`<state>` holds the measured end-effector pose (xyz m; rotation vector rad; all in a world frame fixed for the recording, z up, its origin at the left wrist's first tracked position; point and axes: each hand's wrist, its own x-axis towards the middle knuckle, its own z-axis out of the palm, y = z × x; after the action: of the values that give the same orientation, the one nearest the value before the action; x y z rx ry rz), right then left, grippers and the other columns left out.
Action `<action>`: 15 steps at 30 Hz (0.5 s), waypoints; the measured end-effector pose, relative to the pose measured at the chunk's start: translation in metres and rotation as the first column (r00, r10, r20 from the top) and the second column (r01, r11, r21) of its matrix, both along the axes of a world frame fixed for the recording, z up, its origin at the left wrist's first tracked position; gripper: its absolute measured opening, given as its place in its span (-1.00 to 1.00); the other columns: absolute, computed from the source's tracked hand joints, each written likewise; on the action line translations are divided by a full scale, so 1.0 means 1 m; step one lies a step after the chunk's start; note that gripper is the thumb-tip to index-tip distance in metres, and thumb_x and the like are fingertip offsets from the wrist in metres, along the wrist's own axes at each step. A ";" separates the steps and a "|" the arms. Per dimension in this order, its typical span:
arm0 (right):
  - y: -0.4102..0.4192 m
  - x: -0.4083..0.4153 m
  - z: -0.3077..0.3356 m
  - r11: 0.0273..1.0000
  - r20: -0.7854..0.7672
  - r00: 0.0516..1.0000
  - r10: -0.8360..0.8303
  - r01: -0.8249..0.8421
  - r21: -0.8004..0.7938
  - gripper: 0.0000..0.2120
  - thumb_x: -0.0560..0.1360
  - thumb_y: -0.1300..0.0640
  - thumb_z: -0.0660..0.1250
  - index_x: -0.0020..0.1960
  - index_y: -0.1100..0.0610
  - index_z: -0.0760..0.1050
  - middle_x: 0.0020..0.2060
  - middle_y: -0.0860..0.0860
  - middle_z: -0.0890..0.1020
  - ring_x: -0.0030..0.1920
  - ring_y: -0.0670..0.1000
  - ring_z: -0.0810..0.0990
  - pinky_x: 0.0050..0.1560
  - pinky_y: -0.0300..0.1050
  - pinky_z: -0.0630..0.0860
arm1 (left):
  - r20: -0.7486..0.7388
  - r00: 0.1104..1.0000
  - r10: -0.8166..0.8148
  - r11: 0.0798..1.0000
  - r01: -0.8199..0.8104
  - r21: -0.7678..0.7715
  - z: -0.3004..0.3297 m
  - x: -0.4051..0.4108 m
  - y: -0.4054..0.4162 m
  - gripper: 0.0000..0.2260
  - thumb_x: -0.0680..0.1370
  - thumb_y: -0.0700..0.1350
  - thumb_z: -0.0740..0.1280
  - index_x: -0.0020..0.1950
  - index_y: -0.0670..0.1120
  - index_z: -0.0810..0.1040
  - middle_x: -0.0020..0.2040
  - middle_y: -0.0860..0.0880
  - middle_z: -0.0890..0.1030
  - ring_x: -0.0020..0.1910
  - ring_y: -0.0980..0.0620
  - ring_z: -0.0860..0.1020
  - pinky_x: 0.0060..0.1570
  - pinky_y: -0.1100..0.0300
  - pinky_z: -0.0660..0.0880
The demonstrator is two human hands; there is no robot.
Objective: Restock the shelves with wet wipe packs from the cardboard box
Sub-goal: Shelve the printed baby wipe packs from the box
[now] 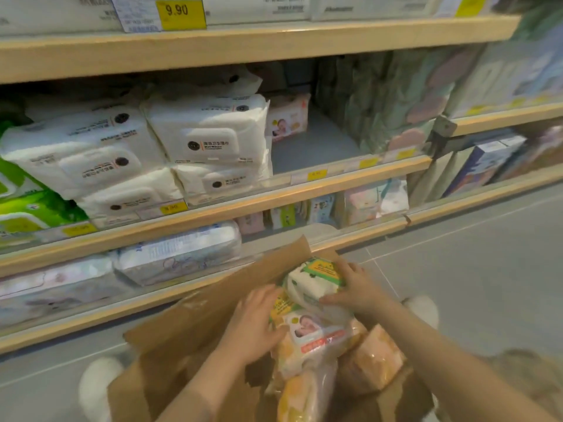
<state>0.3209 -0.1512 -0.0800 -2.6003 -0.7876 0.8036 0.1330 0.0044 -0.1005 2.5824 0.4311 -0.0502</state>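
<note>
An open cardboard box (pixel 195 327) stands on the floor in front of the shelves, holding several wet wipe packs. Both hands are inside it. My left hand (pixel 257 322) presses against the left side of a yellow-and-white pack with a baby picture (pixel 316 336). My right hand (pixel 355 289) grips a white pack with a green and yellow label (pixel 313 280) lying on top. An orange pack (pixel 376 357) lies at the box's right. On the middle shelf (pixel 320 184), a single matching baby-picture pack (pixel 288 117) stands at the back of a gap.
White wipe packs (pixel 210 132) and green packs (pixel 27 205) fill the middle shelf's left; pastel packages (pixel 393 102) stand right of the gap. Lower shelves hold more packs (pixel 179 251). Grey tiled floor (pixel 472 263) spreads to the right. White shoes (pixel 97 388) flank the box.
</note>
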 end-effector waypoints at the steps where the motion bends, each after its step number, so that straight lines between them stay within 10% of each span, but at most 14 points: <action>1: 0.000 -0.002 -0.006 1.000 0.046 0.999 0.019 -0.018 -0.021 -0.06 0.29 -0.22 0.47 0.49 0.01 0.07 0.40 0.09 0.27 0.38 0.13 0.23 0.35 0.05 0.30 | -0.070 0.997 -0.022 1.000 0.021 -0.021 -0.014 0.001 -0.008 -0.30 0.45 0.18 0.32 0.51 0.09 0.10 0.49 0.10 0.16 0.47 0.11 0.09 0.42 0.16 0.03; 7: -0.006 0.000 -0.021 0.999 0.118 0.992 0.051 -0.052 0.001 -0.08 0.30 -0.24 0.43 0.49 -0.02 0.07 0.36 0.10 0.26 0.34 0.14 0.21 0.34 0.05 0.28 | -0.316 0.946 -0.074 0.980 0.011 -0.197 -0.056 0.014 -0.026 0.05 0.12 0.40 0.40 0.50 0.04 0.08 0.39 0.05 0.20 0.39 0.00 0.18 0.36 0.06 0.23; 15: -0.007 0.000 -0.020 0.998 0.094 0.995 0.025 -0.030 0.061 -0.13 0.29 -0.17 0.47 0.45 0.00 0.13 0.28 0.09 0.34 0.27 0.10 0.26 0.24 0.00 0.31 | -0.261 0.965 -0.023 0.985 -0.023 -0.171 -0.056 0.014 -0.036 -0.01 0.14 0.31 0.45 0.45 0.04 0.13 0.21 0.05 0.24 0.23 0.05 0.20 0.26 0.09 0.32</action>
<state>0.3206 -0.1579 -0.1003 -2.5926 -0.8620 0.6588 0.1474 -0.0315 -0.1561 2.4113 0.4992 -0.4158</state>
